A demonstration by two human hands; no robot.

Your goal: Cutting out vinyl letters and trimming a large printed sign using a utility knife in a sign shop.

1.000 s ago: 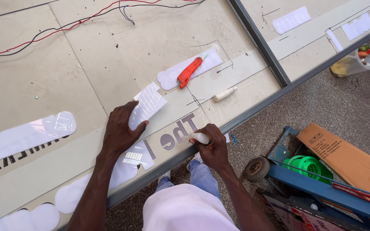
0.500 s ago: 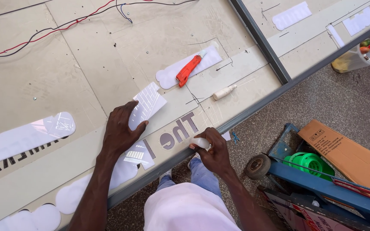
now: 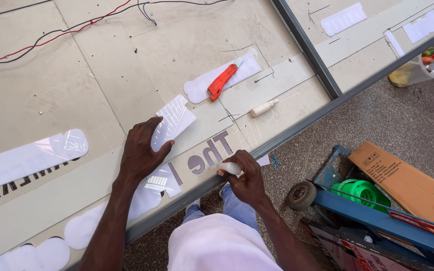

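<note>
My left hand (image 3: 142,150) rests flat on a large beige sign panel (image 3: 76,85), its fingers touching a white translucent plastic piece (image 3: 173,120). My right hand (image 3: 243,175) is closed around a small white object (image 3: 228,167) at the panel's near edge, just beside dark cut-out lettering (image 3: 212,150). An orange utility knife (image 3: 221,82) lies further up the panel on a white scalloped shape (image 3: 197,88). A small cream tube (image 3: 263,107) lies to its right.
Red and black wires (image 3: 51,35) run across the panel's far side. A grey metal frame bar (image 3: 305,47) splits this panel from another. On the stone floor stand a blue hand trolley (image 3: 372,211) with a cardboard box (image 3: 408,180) and green coil (image 3: 355,190), and a plastic jar (image 3: 418,70).
My right hand has shifted slightly with the small white object along the panel's edge near the lettering. My left hand has stayed in place.
</note>
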